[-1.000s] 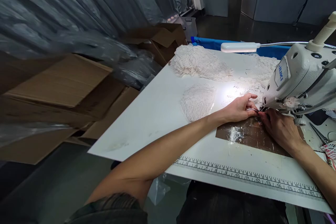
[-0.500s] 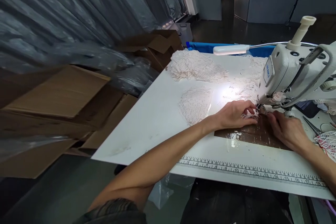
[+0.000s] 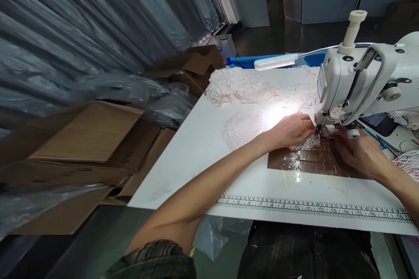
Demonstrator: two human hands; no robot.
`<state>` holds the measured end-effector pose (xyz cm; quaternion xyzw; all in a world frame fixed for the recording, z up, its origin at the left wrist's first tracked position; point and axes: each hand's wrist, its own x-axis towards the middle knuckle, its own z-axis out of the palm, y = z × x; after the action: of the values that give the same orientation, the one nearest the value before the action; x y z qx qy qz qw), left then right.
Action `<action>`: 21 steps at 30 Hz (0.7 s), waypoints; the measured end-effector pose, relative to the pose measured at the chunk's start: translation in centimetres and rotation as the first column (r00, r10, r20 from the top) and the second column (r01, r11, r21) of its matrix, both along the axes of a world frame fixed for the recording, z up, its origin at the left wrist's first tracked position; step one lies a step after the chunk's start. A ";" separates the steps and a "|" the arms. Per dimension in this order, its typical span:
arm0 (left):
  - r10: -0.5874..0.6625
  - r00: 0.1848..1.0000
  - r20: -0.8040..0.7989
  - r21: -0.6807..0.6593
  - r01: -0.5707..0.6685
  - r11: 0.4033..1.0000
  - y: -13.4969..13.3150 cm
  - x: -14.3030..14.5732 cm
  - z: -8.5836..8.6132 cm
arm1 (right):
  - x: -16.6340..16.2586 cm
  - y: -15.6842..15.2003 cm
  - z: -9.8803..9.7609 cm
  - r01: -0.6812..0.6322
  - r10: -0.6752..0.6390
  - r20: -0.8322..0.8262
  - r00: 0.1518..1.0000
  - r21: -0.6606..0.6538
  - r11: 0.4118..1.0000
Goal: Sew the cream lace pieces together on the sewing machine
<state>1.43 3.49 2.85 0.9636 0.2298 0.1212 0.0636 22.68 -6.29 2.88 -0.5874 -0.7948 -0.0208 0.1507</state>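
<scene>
A white sewing machine (image 3: 332, 83) stands over the right part of the table, its needle area between my two hands. My left hand (image 3: 291, 130) is just left of the presser foot, fingers closed on a piece of white lace (image 3: 307, 142) that hangs over a brown, tape-covered plate (image 3: 304, 162). My right hand (image 3: 360, 152) lies to the right of the foot with its fingers curled together. Its fingertips are partly behind the machine's knob (image 3: 353, 134), so what they grip is unclear.
Heaped white lace (image 3: 240, 86) lies at the back of the table, a flatter lace pile (image 3: 242, 130) before it. A lamp (image 3: 276, 62) shines near the needle. Scissors (image 3: 389, 147) lie at right. A ruler strip (image 3: 294, 205) runs along the front edge; cardboard boxes (image 3: 88, 133) stand left.
The view has shifted, so the machine appears further left. More lace shows below my left hand, which has moved slightly away from me. My right hand stays beside the needle.
</scene>
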 end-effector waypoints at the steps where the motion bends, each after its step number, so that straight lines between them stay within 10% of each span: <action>1: 0.003 1.000 -0.005 -0.006 -0.003 1.000 0.1 0.2 -0.2 | -0.4 0.0 -0.2 -0.024 0.023 -0.027 0.999 -0.013 1.000; 5: 0.021 0.993 0.113 -0.027 -0.018 0.999 -0.5 -0.2 0.3 | -0.7 -0.1 -1.2 -0.182 0.179 -0.126 0.976 -0.009 0.983; 10: -0.171 0.924 0.343 -0.294 0.278 0.914 -2.2 -2.3 2.0 | 0.0 -0.2 -1.7 -0.106 0.066 -0.310 0.948 -0.112 0.988; 21: -0.116 0.922 0.370 -0.026 0.135 0.991 -0.7 -1.4 -2.1 | -0.2 -0.4 -2.1 -0.069 0.018 -0.391 0.920 -0.117 0.991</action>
<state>0.06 2.80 0.76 0.9346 0.1548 0.2890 0.1378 22.47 -6.65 0.80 -0.5706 -0.7615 0.1508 0.2680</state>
